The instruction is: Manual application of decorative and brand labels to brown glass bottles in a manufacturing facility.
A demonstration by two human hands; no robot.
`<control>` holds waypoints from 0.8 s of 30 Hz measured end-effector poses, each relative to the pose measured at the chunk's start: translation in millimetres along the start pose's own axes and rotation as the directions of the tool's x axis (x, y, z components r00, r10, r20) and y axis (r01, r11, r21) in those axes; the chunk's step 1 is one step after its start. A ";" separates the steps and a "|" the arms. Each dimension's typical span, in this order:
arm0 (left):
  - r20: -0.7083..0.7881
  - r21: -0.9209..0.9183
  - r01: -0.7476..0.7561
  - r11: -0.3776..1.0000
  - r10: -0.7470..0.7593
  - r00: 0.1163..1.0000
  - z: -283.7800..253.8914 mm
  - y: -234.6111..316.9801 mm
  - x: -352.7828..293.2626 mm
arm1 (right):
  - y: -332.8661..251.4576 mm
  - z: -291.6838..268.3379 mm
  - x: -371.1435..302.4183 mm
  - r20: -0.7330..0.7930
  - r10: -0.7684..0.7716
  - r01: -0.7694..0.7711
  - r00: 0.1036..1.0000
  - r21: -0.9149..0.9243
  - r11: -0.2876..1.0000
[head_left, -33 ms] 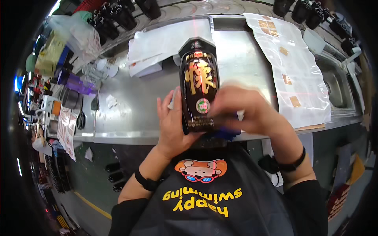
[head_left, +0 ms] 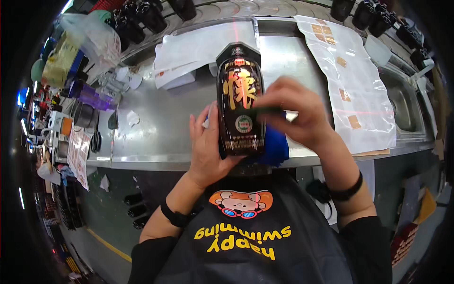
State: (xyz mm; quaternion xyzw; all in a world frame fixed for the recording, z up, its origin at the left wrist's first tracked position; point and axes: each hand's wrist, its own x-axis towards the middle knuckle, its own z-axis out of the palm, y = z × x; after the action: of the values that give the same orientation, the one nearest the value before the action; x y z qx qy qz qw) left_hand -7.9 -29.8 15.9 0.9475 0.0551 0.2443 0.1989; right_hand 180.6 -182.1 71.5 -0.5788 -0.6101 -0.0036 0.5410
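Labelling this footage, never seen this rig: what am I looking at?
No machine here: just a person's bare left hand and right hand. The view comes from one of two wide fisheye cameras worn on the head, looking down, so straight edges bend near the rim. The left hand holds a glossy black bottle with gold lettering. The right hand, at its right side, seems to pinch a thin dark strip, too blurred to identify. Beside the bottle shows a crumpled blue cloth-like item. The silvery metal bench carries white sheets and, rightward, a shiny whitish plastic sheet with brown squares.
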 end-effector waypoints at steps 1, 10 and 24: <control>-0.008 -0.011 0.004 1.000 -0.004 1.000 1.9 1.9 -2.4 | 11.7 -3.6 -8.0 -0.061 -0.028 0.011 0.998 -0.265 0.964; -0.076 -0.109 -0.006 0.994 -0.002 0.997 19.1 -9.8 -11.3 | -22.3 6.6 -29.3 0.069 -0.043 0.060 0.997 -0.270 0.961; -0.191 -0.119 -0.027 0.993 0.004 0.982 16.7 -7.2 -9.3 | -44.1 12.4 -11.9 0.089 -0.059 0.087 0.994 -0.350 0.933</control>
State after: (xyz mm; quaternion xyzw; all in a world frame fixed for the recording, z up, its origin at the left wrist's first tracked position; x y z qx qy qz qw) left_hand -8.0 -31.0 -4.5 0.9063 0.0514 0.3383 0.2479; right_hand 138.2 -197.2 85.9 -0.6433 -0.6409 -0.1110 0.4039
